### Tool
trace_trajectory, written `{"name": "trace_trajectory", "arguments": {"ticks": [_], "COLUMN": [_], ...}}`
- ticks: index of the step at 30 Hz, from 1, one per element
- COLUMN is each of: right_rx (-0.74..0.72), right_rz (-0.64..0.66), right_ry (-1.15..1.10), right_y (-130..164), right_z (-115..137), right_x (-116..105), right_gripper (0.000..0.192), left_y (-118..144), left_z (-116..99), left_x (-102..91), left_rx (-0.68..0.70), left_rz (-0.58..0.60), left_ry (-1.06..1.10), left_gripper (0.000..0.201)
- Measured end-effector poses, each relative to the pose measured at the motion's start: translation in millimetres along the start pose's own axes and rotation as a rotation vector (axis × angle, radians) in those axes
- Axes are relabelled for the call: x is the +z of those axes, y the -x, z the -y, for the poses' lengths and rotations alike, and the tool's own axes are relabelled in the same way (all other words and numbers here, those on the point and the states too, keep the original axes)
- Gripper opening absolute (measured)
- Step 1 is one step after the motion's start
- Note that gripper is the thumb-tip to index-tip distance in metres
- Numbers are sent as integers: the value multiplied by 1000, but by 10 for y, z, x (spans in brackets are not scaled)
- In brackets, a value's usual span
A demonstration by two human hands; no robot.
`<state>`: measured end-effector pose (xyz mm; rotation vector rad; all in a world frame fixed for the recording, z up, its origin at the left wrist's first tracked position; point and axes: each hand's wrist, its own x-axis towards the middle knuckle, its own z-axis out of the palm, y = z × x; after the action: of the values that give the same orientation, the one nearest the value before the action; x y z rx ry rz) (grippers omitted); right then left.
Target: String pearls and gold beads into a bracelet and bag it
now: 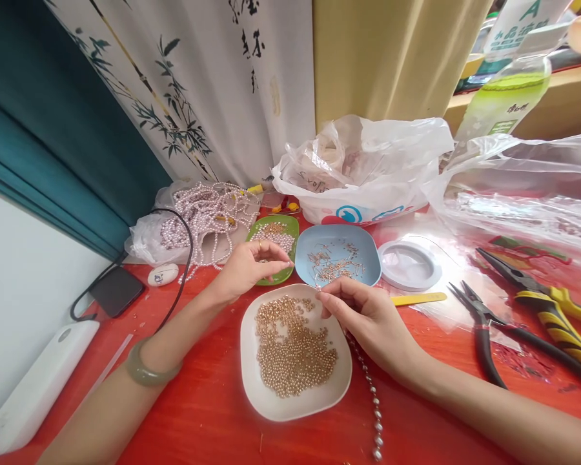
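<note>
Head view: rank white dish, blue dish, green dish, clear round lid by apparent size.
1. white dish, largest, though it is also nearest the camera.
2. blue dish.
3. and 4. green dish and clear round lid look about alike; the left hand covers part of the green one, so no ranking.

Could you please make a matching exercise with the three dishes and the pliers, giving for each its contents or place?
Things:
1. white dish
2. blue dish
3. green dish
4. pliers

Descriptions:
a. thin gold pins
b. pale pearl beads, under the left hand
c. on the red table, far right
d. round gold beads, beside the right hand

Pairs: 1-d, 2-a, 3-b, 4-c
</note>
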<state>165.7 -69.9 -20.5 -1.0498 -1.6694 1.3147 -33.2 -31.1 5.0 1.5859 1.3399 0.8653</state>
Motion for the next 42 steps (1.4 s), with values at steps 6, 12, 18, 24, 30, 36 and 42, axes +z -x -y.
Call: {"name": "trace_trajectory", "arguments": {"ticks": [6, 12, 18, 24, 30, 36, 42], "right_rx": [-10, -14, 10, 7, 6, 9, 13], "right_rz": [19, 25, 35, 37, 35, 25, 20], "right_ry": [52, 62, 65, 76, 78, 87, 92], "right_y": [20, 22, 13, 19, 23, 25, 34], "right_z": [50, 71, 61, 45, 54, 61, 62], "right_x": [-9, -10, -9, -7, -11, -10, -12], "right_gripper": [20, 17, 15, 16, 16, 16, 16], "left_y": [73, 107, 105, 108, 111, 111, 112], "left_z": [-78, -79, -62, -55, -66, -94, -87], "left_x": [127, 205, 210, 206, 218, 219, 224], "left_rx": [-186, -233, -213, -202, -209, -228, -214], "left_rz": [136, 168, 160, 169, 177, 157, 157], "left_ry": [414, 490, 494, 489, 470, 465, 418], "left_gripper": [10, 10, 11, 12, 11, 11, 10]}}
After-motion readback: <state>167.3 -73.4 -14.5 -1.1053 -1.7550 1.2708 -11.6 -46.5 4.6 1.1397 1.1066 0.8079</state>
